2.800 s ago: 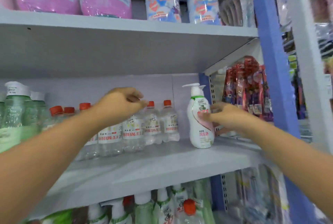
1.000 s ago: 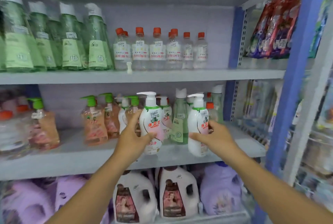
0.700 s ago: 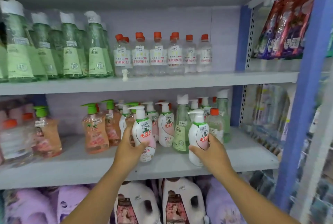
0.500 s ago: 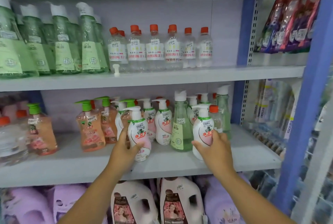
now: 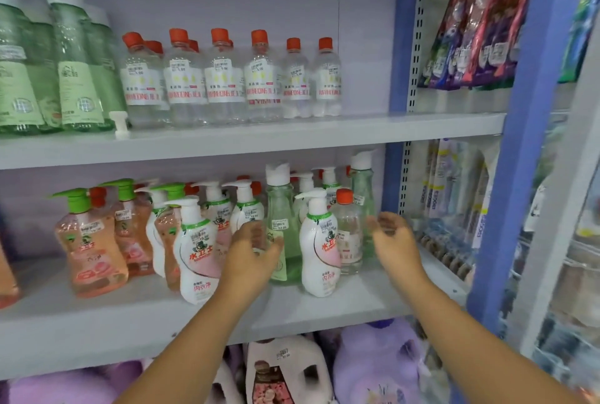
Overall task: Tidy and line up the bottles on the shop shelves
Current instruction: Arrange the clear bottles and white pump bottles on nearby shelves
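Both hands are open and hold nothing, so the step is between bottles: two white pump bottles now stand on the middle shelf (image 5: 292, 309). One white bottle (image 5: 196, 254) stands just left of the left hand (image 5: 251, 259). The other white bottle (image 5: 319, 244) stands between the hands, left of the right hand (image 5: 394, 241). Half a second ago each hand held one. Next, I think, push them back into line with the row.

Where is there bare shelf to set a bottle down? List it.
Bare: the middle grey shelf's front strip, before the white pump bottles; upper shelf right of the clear orange-capped bottles. Crowded: behind the white pumps, around the green bottle.
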### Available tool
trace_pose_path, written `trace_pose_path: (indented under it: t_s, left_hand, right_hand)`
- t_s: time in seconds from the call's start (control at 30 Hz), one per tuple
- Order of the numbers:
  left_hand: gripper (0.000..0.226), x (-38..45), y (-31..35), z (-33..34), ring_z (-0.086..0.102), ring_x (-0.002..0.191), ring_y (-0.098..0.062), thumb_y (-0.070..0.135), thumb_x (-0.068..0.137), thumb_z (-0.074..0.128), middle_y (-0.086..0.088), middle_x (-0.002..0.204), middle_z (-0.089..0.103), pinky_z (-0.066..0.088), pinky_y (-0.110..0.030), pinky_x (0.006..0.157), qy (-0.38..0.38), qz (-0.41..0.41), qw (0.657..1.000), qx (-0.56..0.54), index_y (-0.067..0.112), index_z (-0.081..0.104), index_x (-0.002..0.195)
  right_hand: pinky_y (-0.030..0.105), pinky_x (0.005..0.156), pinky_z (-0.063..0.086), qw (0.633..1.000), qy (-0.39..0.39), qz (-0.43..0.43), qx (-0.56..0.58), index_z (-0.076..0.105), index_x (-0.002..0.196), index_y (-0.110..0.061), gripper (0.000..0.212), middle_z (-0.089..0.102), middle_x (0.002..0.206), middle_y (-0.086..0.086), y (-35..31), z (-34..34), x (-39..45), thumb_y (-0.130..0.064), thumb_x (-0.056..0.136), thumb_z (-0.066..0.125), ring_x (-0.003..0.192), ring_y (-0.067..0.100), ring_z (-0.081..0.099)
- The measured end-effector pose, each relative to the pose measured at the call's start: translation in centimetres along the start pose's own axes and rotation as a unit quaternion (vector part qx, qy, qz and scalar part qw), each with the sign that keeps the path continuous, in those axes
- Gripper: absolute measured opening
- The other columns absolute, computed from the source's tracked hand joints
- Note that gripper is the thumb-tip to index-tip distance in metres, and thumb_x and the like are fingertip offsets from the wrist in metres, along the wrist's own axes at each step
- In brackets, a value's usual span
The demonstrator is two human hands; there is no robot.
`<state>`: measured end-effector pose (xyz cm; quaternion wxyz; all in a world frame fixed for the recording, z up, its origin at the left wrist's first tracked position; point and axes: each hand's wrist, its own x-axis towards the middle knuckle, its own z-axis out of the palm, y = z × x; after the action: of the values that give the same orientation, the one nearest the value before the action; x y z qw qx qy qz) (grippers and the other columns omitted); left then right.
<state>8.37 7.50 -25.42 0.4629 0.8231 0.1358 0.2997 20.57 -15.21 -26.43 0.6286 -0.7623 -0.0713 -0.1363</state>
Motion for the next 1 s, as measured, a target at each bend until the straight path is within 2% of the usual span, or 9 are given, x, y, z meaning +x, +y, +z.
trace_pose_path:
  t_s: [0.13,0.2,0.33,0.43,0.53,0.73,0.83,0.9,1.0]
  left_hand:
    - [0.062,0.8,-0.5,2.4,0.061,0.11,-0.013,0.035,0.089,0.072,0.013,0.113,0.062,0.042,-0.023,0.086,0.054,-0.003,0.998,0.014,0.026,0.046,0.145]
    - [0.068,0.6,-0.3,3.1,0.06,0.102,-0.008,0.043,0.087,0.072,0.018,0.111,0.06,0.043,-0.022,0.082,0.063,0.004,0.997,0.034,0.032,0.041,0.147]
    - [0.047,0.7,-0.8,3.9,0.06,0.079,0.002,0.038,0.08,0.078,0.022,0.086,0.06,0.043,-0.013,0.063,0.055,0.049,0.995,0.064,0.028,0.057,0.121]
    - [0.05,0.6,-1.1,3.8,0.057,0.09,-0.009,0.037,0.079,0.08,0.025,0.091,0.053,0.048,-0.023,0.075,0.063,0.05,0.994,0.074,0.026,0.058,0.123]
    - [0.057,-0.2,-1.9,3.4,0.06,0.098,-0.019,0.052,0.075,0.078,0.012,0.1,0.063,0.055,-0.04,0.082,0.08,0.053,0.991,0.088,0.027,0.058,0.123]
    - [0.072,-3.0,-2.7,1.4,0.059,0.105,-0.013,0.054,0.07,0.082,0.006,0.115,0.057,0.053,-0.036,0.09,0.084,0.01,0.996,0.012,0.032,0.052,0.131]
    - [0.078,-4.0,-2.6,0.9,0.054,0.11,-0.013,0.048,0.072,0.084,0.005,0.122,0.051,0.048,-0.033,0.094,0.062,0.006,0.998,0.003,0.03,0.047,0.138]
    - [0.081,-4.5,-2.9,0.4,0.055,0.111,-0.009,0.043,0.072,0.086,0.009,0.125,0.051,0.046,-0.029,0.093,0.026,-0.005,1.0,-0.015,0.035,0.043,0.14]
    - [0.085,-4.6,-3.3,-0.6,0.057,0.117,-0.005,0.032,0.077,0.085,0.021,0.127,0.055,0.046,-0.025,0.094,-0.043,-0.045,0.996,-0.068,0.044,0.035,0.144]
  right_hand:
    - [0.034,0.098,0.049,1.0,-0.024,-0.001,-0.01,0.055,0.136,-0.022,0.059,0.058,0.132,-0.002,3.2,0.8,2.9,-0.054,0.088,0.065,0.117,0.019,0.06]
    - [0.03,0.099,0.043,0.998,-0.057,0.025,0.011,0.047,0.146,-0.021,0.064,0.052,0.134,-0.006,3.8,1.1,3.6,-0.045,0.09,0.068,0.121,0.016,0.055]
    - [0.023,0.085,0.049,0.993,-0.115,0.025,0.032,0.058,0.133,-0.027,0.046,0.068,0.12,-0.01,4.1,1.5,4.7,-0.028,0.089,0.074,0.108,0.01,0.064]
    - [0.016,0.073,0.046,0.993,-0.109,0.025,0.03,0.061,0.129,-0.027,0.041,0.068,0.108,-0.014,3.8,1.5,4.9,-0.026,0.091,0.073,0.099,0.002,0.064]
    - [0.013,0.071,0.044,0.991,-0.129,0.029,0.019,0.059,0.131,-0.03,0.037,0.064,0.105,-0.018,3.1,0.6,4.3,-0.027,0.095,0.067,0.094,-0.003,0.06]
    - [0.014,0.072,0.045,0.981,-0.192,0.038,-0.007,0.049,0.143,-0.031,0.044,0.063,0.122,-0.012,2.2,-5.2,1.1,-0.026,0.1,0.059,0.094,0.0,0.063]
    - [0.016,0.084,0.044,0.976,-0.218,0.015,-0.014,0.044,0.146,-0.038,0.044,0.061,0.133,-0.019,2.6,-7.7,-1.4,-0.031,0.103,0.051,0.112,-0.003,0.061]
    - [0.015,0.085,0.043,0.973,-0.226,0.029,0.036,0.039,0.146,-0.043,0.049,0.058,0.129,-0.028,2.5,-8.4,-2.8,-0.034,0.101,0.054,0.109,-0.013,0.056]
    - [0.026,0.096,0.044,0.983,-0.181,0.006,-0.012,0.035,0.149,-0.04,0.076,0.05,0.137,-0.018,2.1,-7.5,-3.9,-0.046,0.083,0.074,0.119,0.003,0.054]
